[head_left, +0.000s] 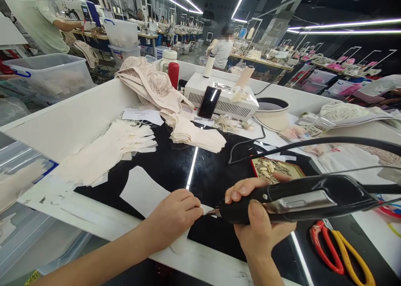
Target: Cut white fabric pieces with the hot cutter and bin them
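Observation:
My right hand (260, 215) is wrapped around a black corded handheld tool (294, 202) with a narrow metal tip, which points left. That tip meets the end of a thin white piece (142, 190) with curved edges; whether it is cloth or paper I cannot tell. My left hand (175, 215) is closed, fingertips pinching the white piece right beside the tip and covering its middle. Below the tool, red and yellow-handled scissors (340, 252) lie on the black glossy plate (216, 173).
Stacked pale fabric pieces (115, 148) lie left, another stack (197, 133) ahead. Farther back are beige lace bras (153, 81), a phone (209, 102) and a white vented box (225, 93). A tin of small parts (275, 169) sits behind the tool. Its cable (328, 141) arches rightward.

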Tool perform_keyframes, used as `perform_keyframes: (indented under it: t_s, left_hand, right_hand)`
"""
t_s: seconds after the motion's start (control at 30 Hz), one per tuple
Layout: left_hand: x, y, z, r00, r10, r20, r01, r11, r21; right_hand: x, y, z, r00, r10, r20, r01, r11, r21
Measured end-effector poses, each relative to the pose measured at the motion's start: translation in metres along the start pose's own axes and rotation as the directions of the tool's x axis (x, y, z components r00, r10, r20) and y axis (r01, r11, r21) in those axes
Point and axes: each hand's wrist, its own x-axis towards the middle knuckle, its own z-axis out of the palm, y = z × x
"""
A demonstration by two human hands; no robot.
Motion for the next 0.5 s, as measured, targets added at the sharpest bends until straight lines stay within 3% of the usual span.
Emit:
perform_keyframes:
  t_s: [0.5]
  left_hand:
    - [-0.0066, -0.0018, 0.0042, 1.000, -0.010, 0.015, 0.010, 1.000, -0.021]
  right_hand:
    - [0.0048, -0.0065, -0.0084, 0.998, -0.053, -0.046, 0.052, 0.998, -0.027]
